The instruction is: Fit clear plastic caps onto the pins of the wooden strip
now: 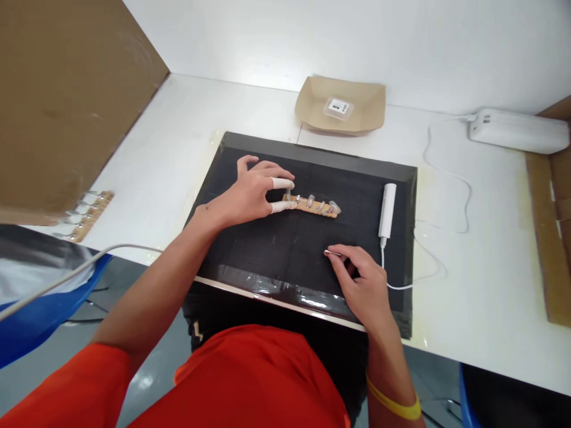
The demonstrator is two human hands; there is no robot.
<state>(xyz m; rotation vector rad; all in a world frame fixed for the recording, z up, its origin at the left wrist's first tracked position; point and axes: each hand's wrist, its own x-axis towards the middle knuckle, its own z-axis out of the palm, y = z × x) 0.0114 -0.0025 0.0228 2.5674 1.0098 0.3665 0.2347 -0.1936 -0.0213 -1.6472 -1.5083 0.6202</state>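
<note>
A white table (486,285) carries a black mat (267,255) — beyond the mat, a cardboard tray (372,107). Left of the mat lies a clip strip (95,214); to its right, a white box (520,132) and cable (469,196).

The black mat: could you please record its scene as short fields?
Left hand: at the left end of the tan strip, white covers on two fingers
Right hand: pinching a small thin object, identity unclear
Tan strip: on the black mat, bearing several clear pieces
White stick: on the mat's right side, cable attached
Cardboard tray: beyond the mat, holding a small clear box
</note>
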